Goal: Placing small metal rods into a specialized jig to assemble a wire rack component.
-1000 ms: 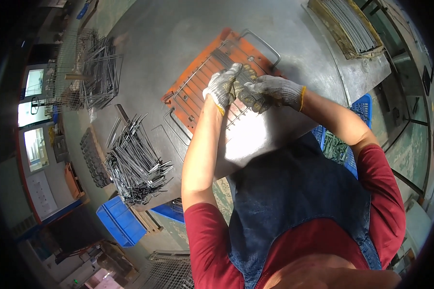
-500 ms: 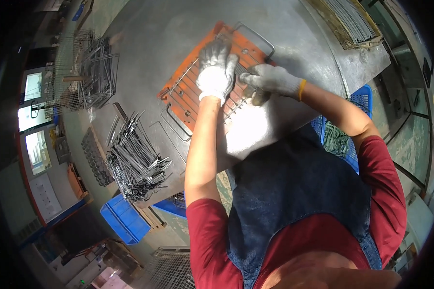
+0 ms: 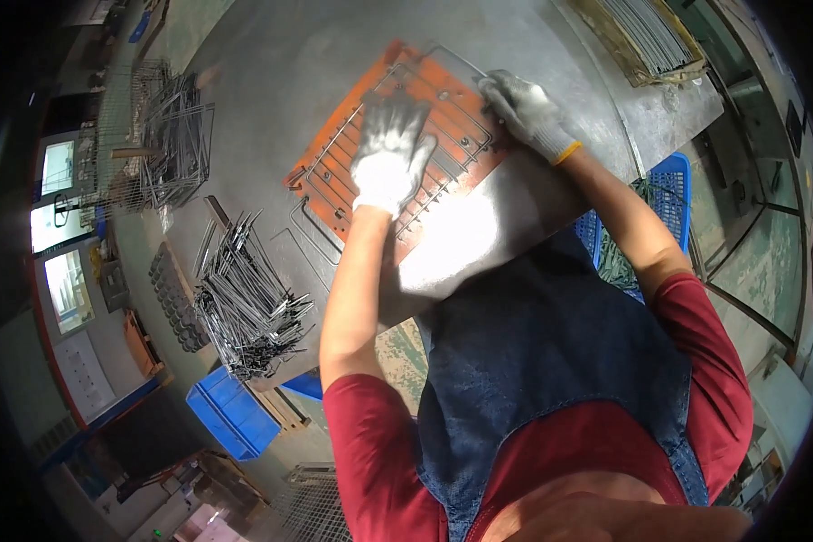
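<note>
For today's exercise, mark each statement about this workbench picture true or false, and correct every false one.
1. The left hand lies flat, palm down, on the wire rack. True.
2. The wire rack sits on a green board. False: the board under it is orange.
3. Both hands are bare. False: the left hand and the right hand both wear light work gloves.
4. A heap of loose bent metal wires lies on the table to the person's left. True.
5. The right hand is at the rack's right edge. True.
6. A red bin stands below the table edge at the lower left. False: that bin is blue.
</note>
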